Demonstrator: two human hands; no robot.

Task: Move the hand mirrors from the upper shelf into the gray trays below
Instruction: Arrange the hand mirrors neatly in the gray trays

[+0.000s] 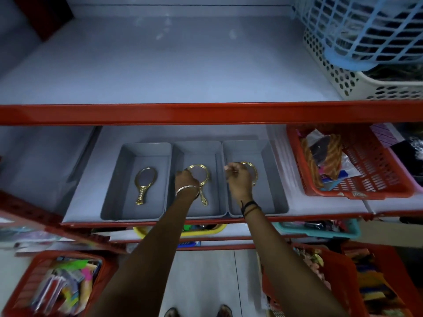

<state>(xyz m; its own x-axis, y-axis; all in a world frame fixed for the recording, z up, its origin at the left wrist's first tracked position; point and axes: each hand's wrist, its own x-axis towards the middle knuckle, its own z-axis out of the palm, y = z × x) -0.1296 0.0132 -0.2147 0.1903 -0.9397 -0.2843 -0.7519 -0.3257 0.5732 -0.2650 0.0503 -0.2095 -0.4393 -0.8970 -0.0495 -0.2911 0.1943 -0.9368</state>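
Observation:
Three gray trays stand side by side on the lower shelf. The left tray (pixel 119 179) holds a gold hand mirror (pixel 144 185) lying flat, handle toward me. In the middle tray (pixel 194 148) lies a second gold mirror (pixel 201 177); my left hand (pixel 185 180) rests closed on its rim at the left. My right hand (pixel 238 177) is closed over a third gold mirror (pixel 253 171) inside the right tray (pixel 272 179); most of that mirror is hidden behind the hand. The upper shelf (pixel 160 72) shows no mirrors.
A blue basket (pixel 357 30) sits in a white perforated basket (pixel 357 85) at the upper shelf's right end. A red basket (pixel 370 170) of goods stands right of the trays. More baskets (pixel 59 284) sit below. The red shelf rail (pixel 206 113) crosses above the trays.

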